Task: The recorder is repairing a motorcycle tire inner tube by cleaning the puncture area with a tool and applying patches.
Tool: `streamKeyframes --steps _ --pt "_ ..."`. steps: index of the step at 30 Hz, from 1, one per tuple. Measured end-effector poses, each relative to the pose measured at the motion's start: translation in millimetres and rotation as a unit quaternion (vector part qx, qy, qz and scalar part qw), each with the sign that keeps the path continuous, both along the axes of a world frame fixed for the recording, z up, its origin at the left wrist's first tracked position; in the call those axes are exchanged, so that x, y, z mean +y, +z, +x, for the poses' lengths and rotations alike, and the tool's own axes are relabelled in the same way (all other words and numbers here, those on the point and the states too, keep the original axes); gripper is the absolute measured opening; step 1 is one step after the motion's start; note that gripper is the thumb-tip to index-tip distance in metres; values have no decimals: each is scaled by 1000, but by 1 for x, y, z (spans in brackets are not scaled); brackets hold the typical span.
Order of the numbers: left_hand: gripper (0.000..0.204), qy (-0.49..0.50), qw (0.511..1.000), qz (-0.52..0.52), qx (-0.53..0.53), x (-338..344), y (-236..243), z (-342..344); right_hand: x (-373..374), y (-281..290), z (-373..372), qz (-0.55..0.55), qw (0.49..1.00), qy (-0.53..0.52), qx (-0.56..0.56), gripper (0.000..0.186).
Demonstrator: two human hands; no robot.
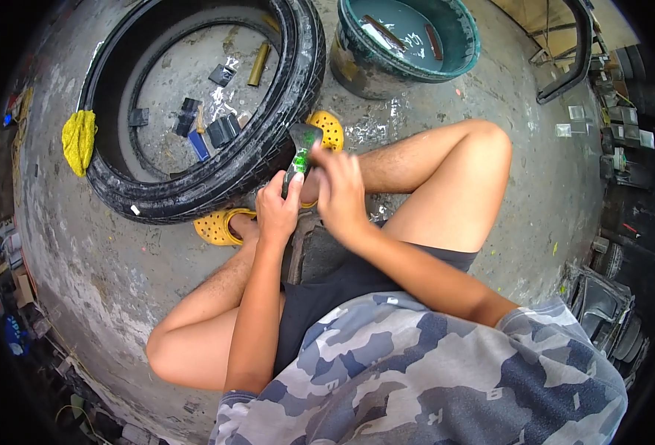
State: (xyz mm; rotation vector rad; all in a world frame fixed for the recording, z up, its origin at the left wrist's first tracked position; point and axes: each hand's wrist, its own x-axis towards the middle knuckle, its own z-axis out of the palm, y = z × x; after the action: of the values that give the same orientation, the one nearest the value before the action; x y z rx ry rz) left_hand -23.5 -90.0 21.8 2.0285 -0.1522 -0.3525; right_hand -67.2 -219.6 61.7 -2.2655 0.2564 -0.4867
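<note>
Left hand: thumb and fingers pinch the near end of the dark piece with green markings.
Dark piece: just ahead of the left hand, its long axis running away from the wrist and leaning slightly right.
Right hand: just right of the piece, fingertips by its right edge.
Tyre: ahead and left of the left hand.
Bucket: ahead and right of the right hand.
Hard to read: right fingers blur, gripping or merely touching, cannot tell; left grip covers the piece's near end.
</note>
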Motion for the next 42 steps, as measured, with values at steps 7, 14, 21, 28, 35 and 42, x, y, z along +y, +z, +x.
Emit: streamKeyframes --steps 7,14,21,28,35,42 --pt "36 -21 994 -52 96 -2 21 4 -62 -15 67 -68 996 -50 36 42" --pt "32 -15 967 -178 183 -12 31 23 -229 54 189 -200 979 -26 -24 43" --pt "34 -108 947 72 293 -51 59 69 -331 -47 283 76 891 116 433 41" --pt "30 -229 908 -92 340 5 47 69 -319 -104 275 183 830 49 525 37" --pt "19 -162 913 -114 357 -13 46 75 -322 39 248 421 831 153 330 40" --pt "35 -70 939 3 337 -46 45 84 -126 131 186 -105 823 342 442 41"
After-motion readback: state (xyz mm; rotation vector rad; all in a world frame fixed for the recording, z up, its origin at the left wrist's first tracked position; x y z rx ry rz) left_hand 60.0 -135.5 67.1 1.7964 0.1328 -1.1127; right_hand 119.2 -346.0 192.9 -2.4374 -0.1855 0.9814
